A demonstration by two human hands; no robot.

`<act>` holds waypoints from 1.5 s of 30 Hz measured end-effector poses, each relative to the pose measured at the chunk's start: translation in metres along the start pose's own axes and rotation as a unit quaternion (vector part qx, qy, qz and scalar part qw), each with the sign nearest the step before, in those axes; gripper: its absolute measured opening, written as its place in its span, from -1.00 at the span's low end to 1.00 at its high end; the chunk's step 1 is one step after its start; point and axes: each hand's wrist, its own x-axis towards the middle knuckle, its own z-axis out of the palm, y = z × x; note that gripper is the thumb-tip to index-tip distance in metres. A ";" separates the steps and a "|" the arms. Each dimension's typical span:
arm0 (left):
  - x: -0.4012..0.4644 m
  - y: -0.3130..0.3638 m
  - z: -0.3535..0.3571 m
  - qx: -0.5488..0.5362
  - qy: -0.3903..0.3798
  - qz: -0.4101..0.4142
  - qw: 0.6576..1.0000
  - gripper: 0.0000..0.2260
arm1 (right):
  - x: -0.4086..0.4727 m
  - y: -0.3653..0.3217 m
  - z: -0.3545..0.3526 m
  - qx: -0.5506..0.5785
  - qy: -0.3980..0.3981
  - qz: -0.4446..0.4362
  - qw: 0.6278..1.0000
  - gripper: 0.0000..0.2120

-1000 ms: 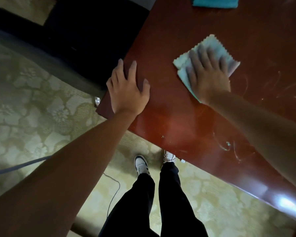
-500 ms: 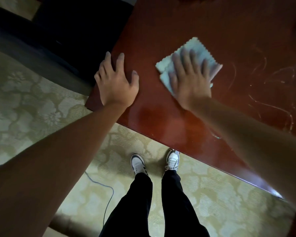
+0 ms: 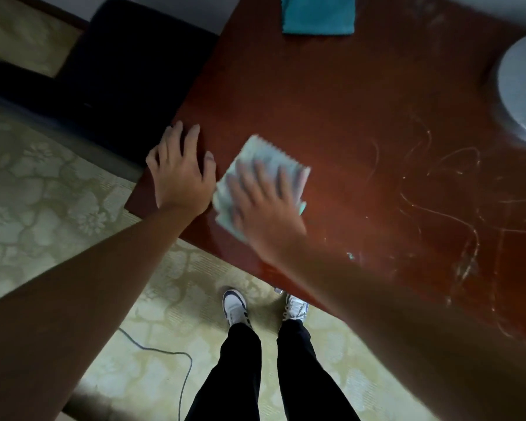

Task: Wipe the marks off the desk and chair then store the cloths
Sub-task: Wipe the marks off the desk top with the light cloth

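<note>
Scribbled desk (image 3: 362, 95), two cloths (image 3: 318, 13).

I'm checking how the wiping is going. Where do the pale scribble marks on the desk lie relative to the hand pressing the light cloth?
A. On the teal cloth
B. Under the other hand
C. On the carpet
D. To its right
D: the marks streak the desk to the right of the right hand on the light cloth.
</note>
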 end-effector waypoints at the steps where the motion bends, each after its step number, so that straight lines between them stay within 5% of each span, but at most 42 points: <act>1: -0.001 -0.001 0.000 0.007 -0.001 0.002 1.000 -0.54 | -0.021 -0.015 0.004 0.010 -0.007 -0.039 0.999 -0.38; 6: 0.008 0.020 -0.005 -0.014 -0.027 -0.030 0.999 -0.52 | 0.009 0.020 -0.013 0.003 -0.070 -0.105 0.992 -0.41; 12: 0.007 0.112 0.005 -0.069 -0.004 -0.041 0.997 -0.53 | 0.125 0.171 -0.045 0.018 -0.051 0.046 0.997 -0.46; 17: -0.019 0.168 0.017 -0.082 -0.049 0.011 0.995 -0.55 | 0.045 0.173 -0.023 -0.003 -0.005 -0.060 0.998 -0.44; 19: -0.016 0.172 0.019 -0.077 -0.049 0.002 0.996 -0.55 | 0.050 0.192 -0.029 0.015 -0.045 -0.090 0.995 -0.42; 24: -0.014 0.175 0.017 -0.053 -0.044 -0.001 0.998 -0.56 | 0.123 0.255 -0.043 0.019 -0.013 0.082 0.996 -0.47; 28: -0.015 0.174 0.019 -0.048 -0.041 0.003 0.998 -0.57 | 0.059 0.217 -0.019 0.020 0.058 0.013 0.998 -0.47; 33: -0.014 0.174 0.017 -0.042 -0.037 0.006 0.998 -0.58 | 0.033 0.227 -0.013 0.007 0.035 -0.110 0.993 -0.48; 38: -0.014 0.176 0.017 -0.037 -0.034 0.007 0.999 -0.58 | 0.090 0.276 -0.031 0.023 0.047 0.091 0.995 -0.36; 45: -0.015 0.174 0.019 -0.048 -0.023 0.013 0.999 -0.59 | 0.016 0.223 -0.010 0.000 0.037 -0.130 0.991 -0.47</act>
